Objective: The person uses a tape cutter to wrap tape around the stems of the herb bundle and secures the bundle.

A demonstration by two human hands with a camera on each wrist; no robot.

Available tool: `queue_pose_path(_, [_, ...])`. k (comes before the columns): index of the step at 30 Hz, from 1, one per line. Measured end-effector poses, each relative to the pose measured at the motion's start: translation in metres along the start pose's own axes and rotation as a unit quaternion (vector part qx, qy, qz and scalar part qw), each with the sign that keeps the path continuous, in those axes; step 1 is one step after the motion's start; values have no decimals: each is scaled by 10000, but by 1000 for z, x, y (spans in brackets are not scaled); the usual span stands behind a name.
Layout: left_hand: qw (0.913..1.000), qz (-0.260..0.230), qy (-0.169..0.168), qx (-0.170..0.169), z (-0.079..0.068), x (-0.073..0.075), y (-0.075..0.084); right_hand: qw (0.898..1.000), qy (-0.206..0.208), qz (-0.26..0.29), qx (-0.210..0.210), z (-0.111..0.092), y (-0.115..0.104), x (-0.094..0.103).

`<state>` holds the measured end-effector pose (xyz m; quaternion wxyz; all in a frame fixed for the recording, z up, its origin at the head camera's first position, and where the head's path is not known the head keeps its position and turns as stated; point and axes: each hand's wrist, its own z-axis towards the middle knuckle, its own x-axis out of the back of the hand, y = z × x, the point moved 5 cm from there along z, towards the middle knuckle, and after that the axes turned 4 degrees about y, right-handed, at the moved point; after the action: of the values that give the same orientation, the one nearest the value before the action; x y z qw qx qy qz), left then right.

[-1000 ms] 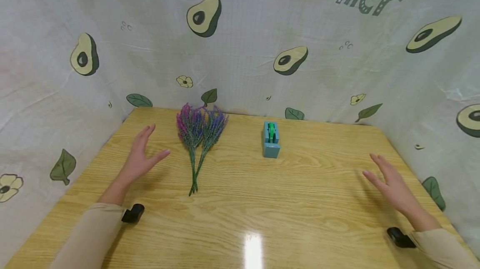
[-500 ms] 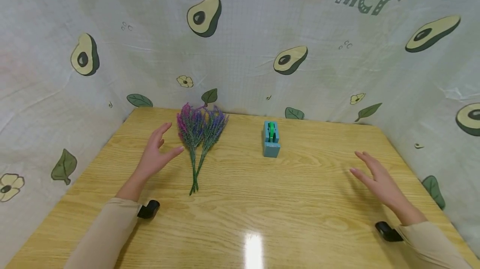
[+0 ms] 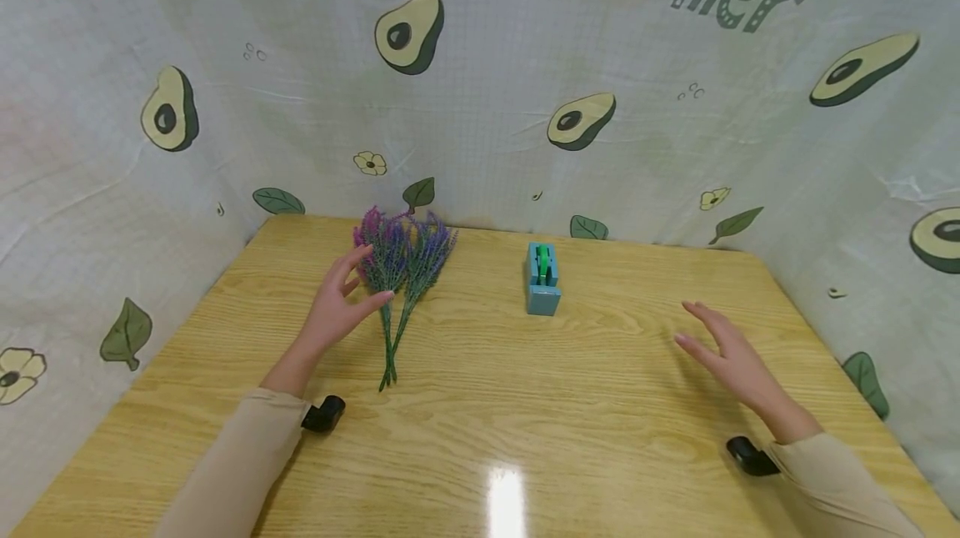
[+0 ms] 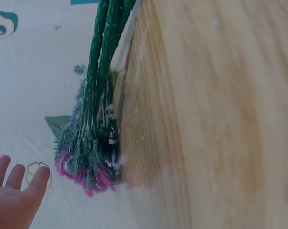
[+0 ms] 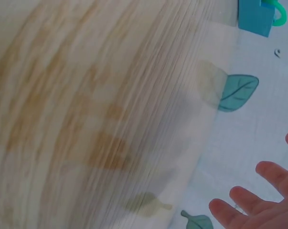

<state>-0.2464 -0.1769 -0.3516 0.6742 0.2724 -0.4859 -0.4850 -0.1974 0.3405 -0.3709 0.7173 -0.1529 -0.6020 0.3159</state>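
Two sprigs of artificial lavender [image 3: 427, 258], pink and purple on crossed green stems, lie on the left part of the table. My left hand [image 3: 337, 309] is just left of them, fingers loosely bent and thumb spread; its fingertips overlap the blooms in the head view. In the left wrist view the green stems [image 4: 98, 62] run close before the camera, with the hand at the lower left. My right hand [image 3: 731, 363] holds nothing, fingers relaxed, over the table's right side. The blue tape dispenser [image 3: 543, 298], with a green roll, stands at the back, between the hands.
The wooden table [image 3: 480, 404] has its far edge against a hanging cloth [image 3: 487, 46] printed with avocados and leaves. The cloth also borders both sides. A black wrist camera [image 3: 324, 414] sits at the left sleeve, another at the right.
My left hand has moved right, up to the lavender. My right hand has moved left, inward over the table. The lavender and tape dispenser have stayed in place.
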Motion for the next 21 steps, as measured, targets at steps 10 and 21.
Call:
queue_pose_path(10, [9996,-173,-203,103,6,-20,-10,9999,-6,9,122,7,-12,-12])
queue_pose_path(21, [9975,-620,-325,20,13,-42,-4,9997,-46,160,199,18,-23,-24])
